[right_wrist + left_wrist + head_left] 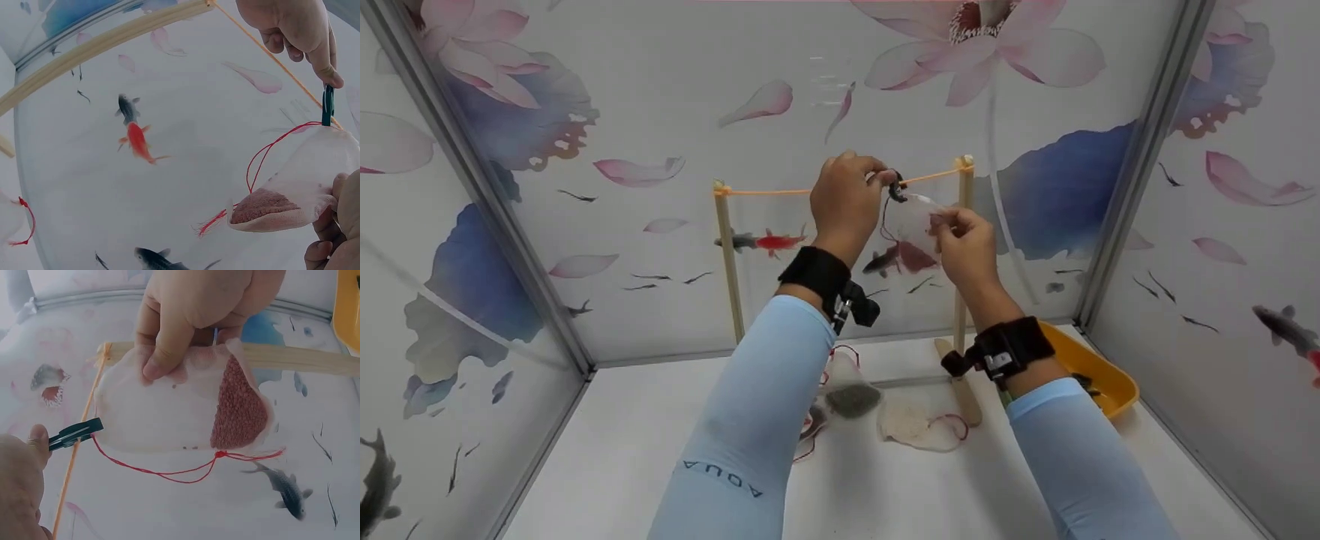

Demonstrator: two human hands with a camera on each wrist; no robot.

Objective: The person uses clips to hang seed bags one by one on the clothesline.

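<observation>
My left hand (847, 199) pinches the end of a dark green clothespin (76, 433) at an orange string (772, 193). The clothespin's other end meets the corner of a white mesh drawstring bag (163, 410), beside its red cord (163, 472). Reddish-brown grains (242, 408) fill one end of the bag. With thumb and fingers my right hand (969, 244) grips the bag's edge, just right of and below the clothespin. Whether the clothespin's jaws have closed on the bag cannot be told.
Two wooden posts, left (727, 270) and right (961, 285), carry the string. Behind the arms lie a bag with dark contents (853, 400) and a pale bag (911, 424) on the white table (885, 495). A yellow tray (1121, 386) stands at right. Printed panels enclose the table.
</observation>
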